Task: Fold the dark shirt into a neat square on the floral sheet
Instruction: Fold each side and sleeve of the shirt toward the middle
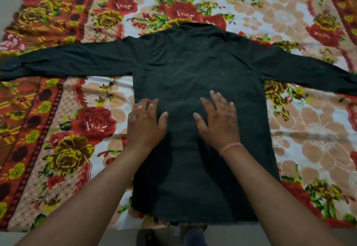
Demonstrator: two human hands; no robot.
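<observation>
The dark shirt lies flat and back side up on the floral sheet, collar away from me, hem at the near edge. Both long sleeves stretch straight out to the left and right. My left hand rests palm down on the shirt's left side near its edge, fingers spread. My right hand, with a pink thread band on the wrist, lies flat on the shirt's middle, fingers apart. Neither hand grips the cloth.
The sheet's red and orange patterned border runs along the left and the far right. Its near edge ends at a pale floor at the bottom. The left sleeve's cuff runs out of view at the left edge.
</observation>
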